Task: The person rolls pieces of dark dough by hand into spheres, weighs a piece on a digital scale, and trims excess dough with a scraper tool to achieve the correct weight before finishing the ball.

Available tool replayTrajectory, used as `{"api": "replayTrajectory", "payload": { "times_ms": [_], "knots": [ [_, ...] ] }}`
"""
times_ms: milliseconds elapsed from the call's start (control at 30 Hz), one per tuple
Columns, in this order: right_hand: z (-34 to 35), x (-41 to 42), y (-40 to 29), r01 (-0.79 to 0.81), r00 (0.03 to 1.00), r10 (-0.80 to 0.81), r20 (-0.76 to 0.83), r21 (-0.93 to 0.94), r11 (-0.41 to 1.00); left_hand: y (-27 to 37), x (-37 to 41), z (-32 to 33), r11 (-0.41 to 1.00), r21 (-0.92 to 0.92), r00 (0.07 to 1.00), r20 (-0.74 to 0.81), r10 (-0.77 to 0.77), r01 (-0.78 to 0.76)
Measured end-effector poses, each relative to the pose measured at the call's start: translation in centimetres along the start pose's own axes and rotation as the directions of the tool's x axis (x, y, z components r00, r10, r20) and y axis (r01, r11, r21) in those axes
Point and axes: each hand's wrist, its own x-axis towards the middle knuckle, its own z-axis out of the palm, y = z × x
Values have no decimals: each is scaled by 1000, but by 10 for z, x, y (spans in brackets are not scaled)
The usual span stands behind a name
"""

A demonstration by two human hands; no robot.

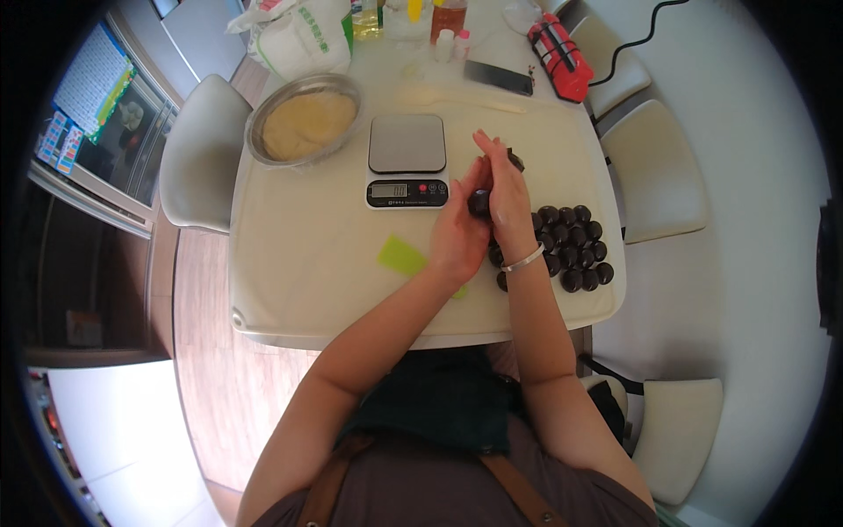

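Observation:
My left hand (461,230) and my right hand (510,197) are pressed near each other, palms facing, with a dark, shiny ball of paste (479,203) between them. Beyond my right hand's fingers a further dark lump (515,160) shows, partly hidden. Rows of similar dark balls (573,258) lie to the right, some behind my right wrist, which wears a silver bangle. Left of the hands stands a digital kitchen scale (407,145) with a bare platform. A green plastic scraper (400,255) lies beside my left wrist, partly covered by it.
A metal bowl (252,132) of pale dough stands at the table's back left. Farther back are a white bag (303,39), bottles, a dark phone (498,78), a thin wooden stick and a red corded case (560,58). Chairs (201,158) flank the table.

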Motion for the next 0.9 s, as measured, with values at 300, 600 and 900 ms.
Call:
{"api": "replayTrajectory", "payload": {
  "times_ms": [300,600,900],
  "knots": [
    [25,-46,-6,-106,986,61,154,302,947,22,13,-17,978,-115,973,-173,152,-174],
    [32,-37,5,-123,992,96,84,436,892,23,15,-20,965,-214,981,-152,121,-152],
    [36,-19,3,38,994,-28,-110,93,995,-7,7,-17,972,201,992,-5,124,-120]
  ]
}}
